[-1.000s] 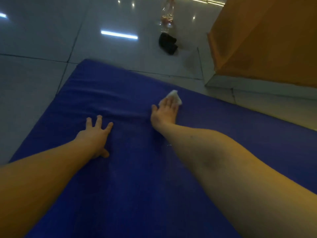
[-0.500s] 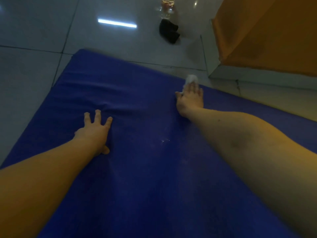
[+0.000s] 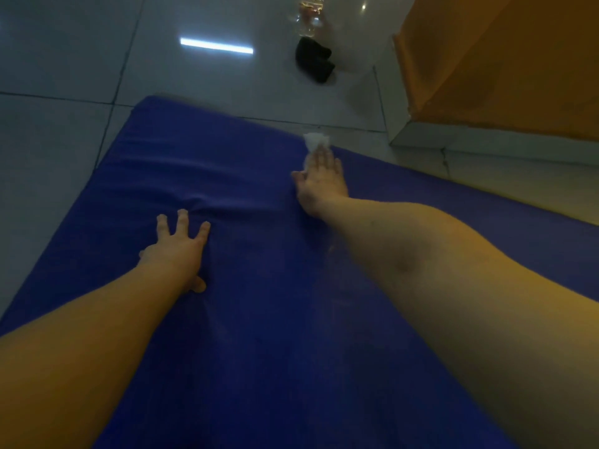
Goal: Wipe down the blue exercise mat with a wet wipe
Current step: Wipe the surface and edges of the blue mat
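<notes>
From the head camera, a dark blue padded exercise mat (image 3: 259, 319) lies flat on a glossy pale grey tiled floor (image 3: 64, 59). It fills most of the near and middle ground, and its far edge runs slantwise from the far left down towards the right.

The left hand (image 3: 178, 247) rests palm down on the left-centre of the mat. Its fingers are straight and spread and grasp nothing. The fabric bunches into a shallow crease just beyond its fingertips.

The right hand (image 3: 321, 179) reaches further out, close to the mat's far edge. It also lies flat, with straight fingers pressing down on a crumpled white wet wipe (image 3: 316, 140). Most of the wipe shows past the fingertips, right at the mat's far edge, and a small bit peeks out beside the thumb. The fingers are not curled round it. Both bare forearms stretch in from the near corners.

On the floor beyond the mat lies a small black bundle of soft material (image 3: 314, 64). Just behind it, at the far edge, is a clear plastic bottle (image 3: 309, 14), blurred and cut off. A bright strip of reflected light (image 3: 216, 46) sits on the tiles to their left. At far right an orange panel (image 3: 502, 59) rises above a white base ledge (image 3: 486, 142).
</notes>
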A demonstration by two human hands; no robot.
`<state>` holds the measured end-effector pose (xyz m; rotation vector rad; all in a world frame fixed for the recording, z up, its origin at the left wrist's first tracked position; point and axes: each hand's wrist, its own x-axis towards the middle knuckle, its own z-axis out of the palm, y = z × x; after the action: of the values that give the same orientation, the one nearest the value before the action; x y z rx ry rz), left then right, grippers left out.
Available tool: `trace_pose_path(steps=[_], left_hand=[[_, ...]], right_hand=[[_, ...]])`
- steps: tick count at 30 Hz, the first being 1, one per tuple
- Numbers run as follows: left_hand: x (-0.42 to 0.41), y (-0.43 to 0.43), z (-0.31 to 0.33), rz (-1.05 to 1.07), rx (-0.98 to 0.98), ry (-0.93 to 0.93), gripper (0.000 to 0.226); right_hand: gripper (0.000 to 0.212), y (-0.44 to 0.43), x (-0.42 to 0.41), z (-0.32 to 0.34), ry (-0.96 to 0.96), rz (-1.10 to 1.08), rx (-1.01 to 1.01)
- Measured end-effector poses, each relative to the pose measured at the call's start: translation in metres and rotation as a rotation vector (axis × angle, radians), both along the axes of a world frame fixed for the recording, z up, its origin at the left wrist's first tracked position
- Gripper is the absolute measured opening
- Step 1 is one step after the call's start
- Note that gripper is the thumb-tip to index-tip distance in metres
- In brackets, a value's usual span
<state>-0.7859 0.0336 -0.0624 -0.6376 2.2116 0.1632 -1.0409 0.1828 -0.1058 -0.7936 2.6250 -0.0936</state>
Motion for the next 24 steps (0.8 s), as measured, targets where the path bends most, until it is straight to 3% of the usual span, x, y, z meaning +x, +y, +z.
trace_pose_path(steps=[5, 8, 11, 14, 18, 24], left_hand=[[-0.001, 0.001, -0.003, -0.004, -0.008, 0.019, 0.127], [-0.001, 0.001, -0.004, 0.004, -0.004, 0.018, 0.129], [-0.002, 0.001, -0.005, 0.011, -0.006, 0.021, 0.128], [-0.001, 0.001, -0.004, 0.008, -0.010, 0.024, 0.128], [0.000, 0.000, -0.001, 0.002, -0.013, 0.022, 0.127], [0.001, 0.001, -0.003, 0.004, -0.004, 0.036, 0.127]], right_hand=[[0.082, 0.077, -0.048, 0.004, 0.040, -0.460, 0.152], [0.083, 0.056, -0.031, 0.006, 0.016, -0.552, 0.078], [0.080, 0.014, 0.013, 0.007, 0.026, -0.423, -0.028], [0.082, -0.018, 0.061, 0.006, -0.012, -0.156, -0.139], [0.076, -0.015, 0.058, -0.001, -0.029, 0.117, -0.075], [0.082, 0.075, -0.010, 0.000, 0.063, -0.413, 0.096]])
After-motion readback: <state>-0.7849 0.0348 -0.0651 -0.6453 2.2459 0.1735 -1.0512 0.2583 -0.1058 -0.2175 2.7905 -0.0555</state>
